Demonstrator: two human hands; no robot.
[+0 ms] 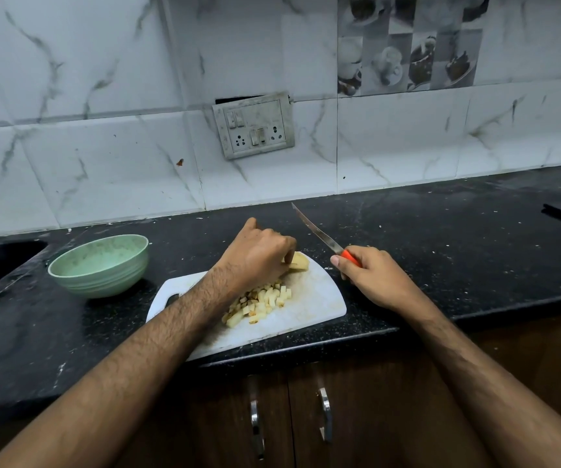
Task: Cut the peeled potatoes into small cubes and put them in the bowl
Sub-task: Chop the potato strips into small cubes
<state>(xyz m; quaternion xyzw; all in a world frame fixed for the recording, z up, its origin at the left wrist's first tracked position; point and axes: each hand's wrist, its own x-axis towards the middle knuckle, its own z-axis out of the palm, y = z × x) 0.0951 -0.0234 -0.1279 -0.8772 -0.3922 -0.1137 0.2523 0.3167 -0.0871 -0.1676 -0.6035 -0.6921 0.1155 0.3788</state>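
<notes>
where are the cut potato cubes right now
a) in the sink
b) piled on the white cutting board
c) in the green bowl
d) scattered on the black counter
b: the potato cubes lie in a heap on the white cutting board, just below the left hand, while the green bowl beside the board shows no potato inside.

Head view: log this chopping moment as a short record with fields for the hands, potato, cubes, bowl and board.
left hand: left hand grips the uncut peeled potato piece at the far end of the board
right hand: right hand holds the orange-handled kitchen knife, blade raised off the board
cubes: pile of small yellow potato cubes lies on the board
bowl: pale green round bowl stands left of the board, no cubes visible inside
board: white plastic cutting board on the black speckled countertop
</notes>
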